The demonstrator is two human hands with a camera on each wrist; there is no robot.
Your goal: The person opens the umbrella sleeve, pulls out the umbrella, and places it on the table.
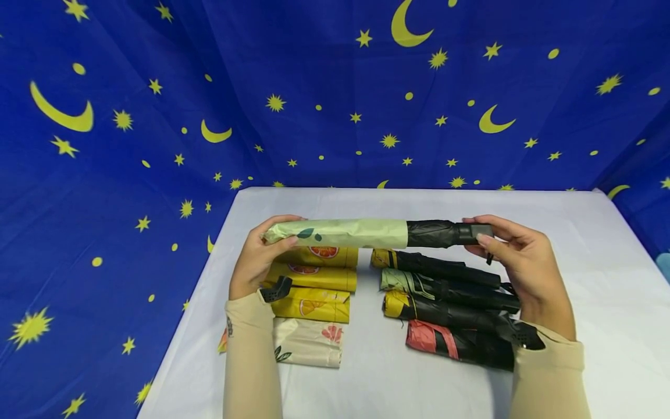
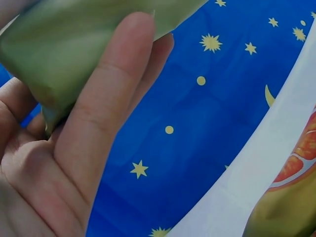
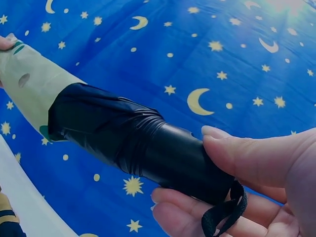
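A folded black umbrella (image 1: 431, 234) is held level above the table, its far part inside a light green sleeve (image 1: 356, 233) with dark leaf prints. My left hand (image 1: 253, 259) pinches the sleeve's left end between thumb and fingers. In the left wrist view the green fabric (image 2: 64, 54) lies between the thumb and fingers. At the other end, my right hand (image 1: 534, 265) grips the black handle (image 3: 182, 158) by its tip. A black wrist strap (image 3: 224, 215) hangs from the handle over the right fingers. Whatever lies inside the sleeve is hidden.
Yellow sleeves with citrus prints (image 1: 324, 278) and a pale floral sleeve (image 1: 309, 343) lie at the left of the white table (image 1: 419, 384). Several folded black umbrellas, one with a red band (image 1: 431, 339), lie at the right. A blue star-patterned cloth (image 1: 335, 75) hangs behind.
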